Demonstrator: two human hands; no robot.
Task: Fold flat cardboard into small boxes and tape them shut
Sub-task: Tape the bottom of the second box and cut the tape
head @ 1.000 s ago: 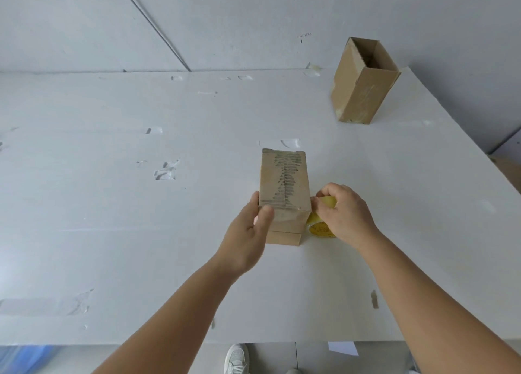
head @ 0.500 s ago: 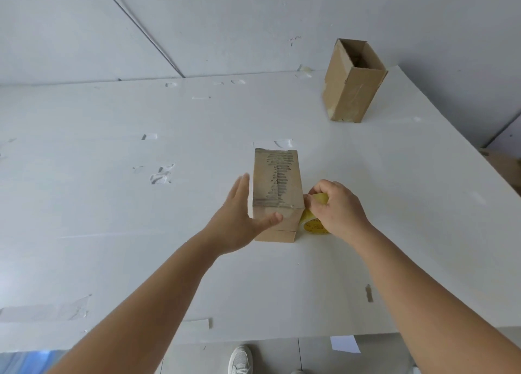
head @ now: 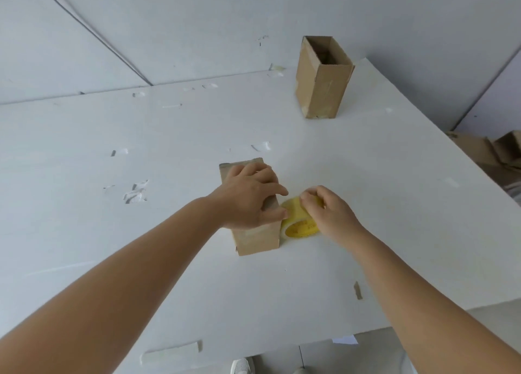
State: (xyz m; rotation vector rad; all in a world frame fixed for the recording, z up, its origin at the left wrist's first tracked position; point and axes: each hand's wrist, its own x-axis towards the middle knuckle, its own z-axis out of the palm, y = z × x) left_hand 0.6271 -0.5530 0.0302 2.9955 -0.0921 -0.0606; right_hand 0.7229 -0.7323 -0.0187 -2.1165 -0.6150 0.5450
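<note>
Small brown box point(head: 255, 239) standing on the white table point(head: 366, 204), near the middle. Left hand point(head: 251, 199) lying on top of the box, fingers curled over its top and far side, thumb tip at the right edge, gripping it. Yellow roll of tape point(head: 297, 221) just beside the box on the right, touching the table, its round open side facing the near edge. Right hand point(head: 329, 210) on the roll, fingers bent over its top, pinching it; can't tell if a strip is pulled out. Second box point(head: 321, 89) far back on the right side of the table, standing tall, top open, well apart from the hands. Bits of old tape stuck here and there on the table, one long strip point(head: 172, 352) near the front edge, one little brown scrap point(head: 357, 290) near the right arm. Pile of flat cardboard point(head: 490, 154) past the right edge of the table, lower down. White shoe point(head: 242, 366) showing under the front edge.
</note>
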